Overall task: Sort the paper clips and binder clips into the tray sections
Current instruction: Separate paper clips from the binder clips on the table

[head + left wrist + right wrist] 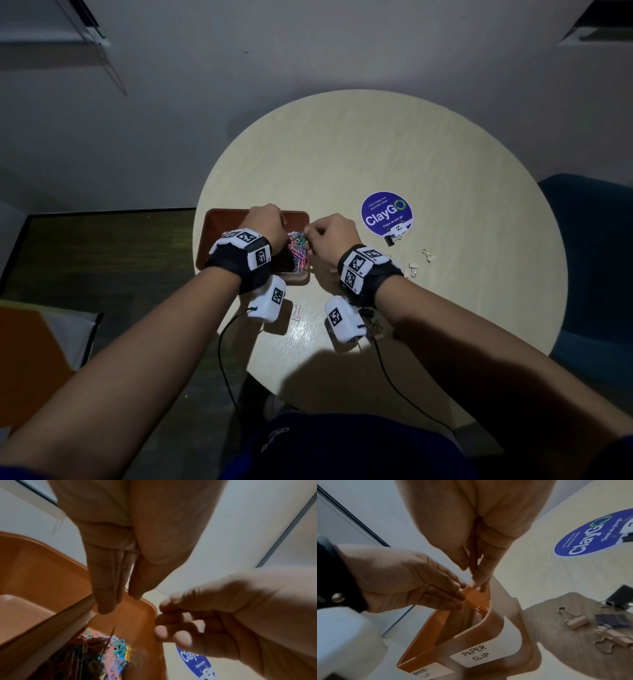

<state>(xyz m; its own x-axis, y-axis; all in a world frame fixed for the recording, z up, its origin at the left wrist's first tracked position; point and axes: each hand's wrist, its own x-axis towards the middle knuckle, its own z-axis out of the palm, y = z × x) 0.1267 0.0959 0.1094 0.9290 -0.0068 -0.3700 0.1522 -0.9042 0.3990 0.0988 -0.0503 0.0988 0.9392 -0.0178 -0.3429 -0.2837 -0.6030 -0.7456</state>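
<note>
An orange tray (219,214) sits at the round table's left edge. Its right section, labelled PAPER CLIP (475,653), holds a heap of coloured paper clips (298,250) (116,651); the neighbouring label reads BINDER CLIP (423,673). My left hand (270,222) (120,601) hovers over the tray with straight fingers held together and nothing in them. My right hand (310,236) (476,584) is at the tray's far right rim, thumb and curled fingers pinched together; no clip shows between them. Loose binder clips (412,269) (573,619) lie on the table right of that hand.
A black binder clip (390,240) lies on the blue round sticker (386,213). One pale binder clip (296,312) lies near the table's front, between my wrists. A blue chair (596,267) stands at the right. Black cables hang off the table's near edge.
</note>
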